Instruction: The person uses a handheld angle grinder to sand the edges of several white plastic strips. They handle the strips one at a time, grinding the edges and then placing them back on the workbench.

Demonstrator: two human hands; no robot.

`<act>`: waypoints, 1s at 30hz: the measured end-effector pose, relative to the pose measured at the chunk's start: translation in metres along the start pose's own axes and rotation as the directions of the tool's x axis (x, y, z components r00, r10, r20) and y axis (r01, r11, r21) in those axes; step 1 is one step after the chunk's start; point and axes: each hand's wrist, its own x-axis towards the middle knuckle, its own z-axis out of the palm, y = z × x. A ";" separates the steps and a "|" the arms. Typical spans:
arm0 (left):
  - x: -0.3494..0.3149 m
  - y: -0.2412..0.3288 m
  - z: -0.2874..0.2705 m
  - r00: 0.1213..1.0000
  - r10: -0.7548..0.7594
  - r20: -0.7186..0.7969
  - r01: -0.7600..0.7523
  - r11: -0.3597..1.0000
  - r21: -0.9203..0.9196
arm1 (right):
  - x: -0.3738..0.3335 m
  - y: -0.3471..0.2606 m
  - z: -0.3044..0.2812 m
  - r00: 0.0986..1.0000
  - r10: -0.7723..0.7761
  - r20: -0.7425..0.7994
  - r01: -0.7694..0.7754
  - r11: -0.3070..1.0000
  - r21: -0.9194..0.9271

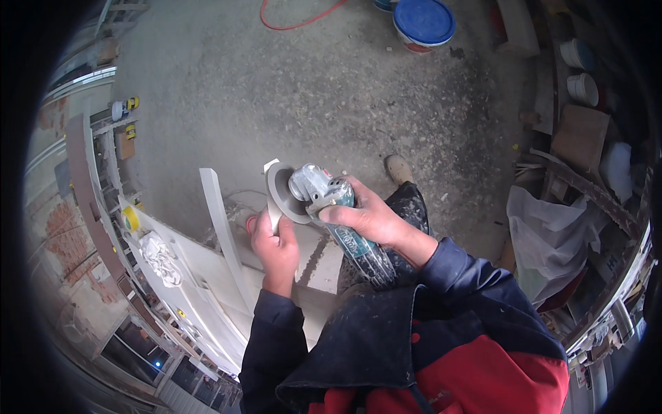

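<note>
My right hand is wrapped round the body of a green and grey angle grinder, thumb across its upper side near the metal head. The round grey disc on the grinder faces left. Closed on a narrow white strip, my left hand sits just below the disc. The strip runs up behind the disc, and its far tip shows past the rim. Disc and strip overlap in view; I cannot tell whether they touch.
Left of my hands stands a long white board, near a white bench with a crumpled white cloth on it. A blue-lidded bucket and a red hose lie ahead. Clear plastic sheeting covers items at right.
</note>
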 end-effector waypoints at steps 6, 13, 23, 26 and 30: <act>-0.002 0.001 -0.005 0.996 -0.082 0.020 0.083 0.996 -0.026 | 0.007 0.010 -0.006 0.988 0.110 -0.105 -0.100 0.990 0.095; 0.000 -0.002 -0.004 1.000 0.010 0.015 -0.011 0.999 0.048 | 0.004 -0.007 -0.007 0.998 0.040 -0.058 -0.038 0.999 0.032; -0.001 0.014 -0.006 0.999 -0.023 0.023 0.021 0.998 0.059 | 0.011 -0.002 -0.016 0.991 0.122 -0.062 -0.123 0.992 -0.011; 0.001 0.009 -0.006 0.999 -0.023 0.033 0.022 0.999 0.047 | 0.008 -0.001 -0.019 0.993 0.087 -0.077 -0.090 0.995 -0.036; 0.000 0.003 -0.005 0.999 0.025 0.021 -0.026 0.997 0.067 | 0.000 -0.016 -0.009 1.000 0.011 -0.011 -0.012 0.998 -0.065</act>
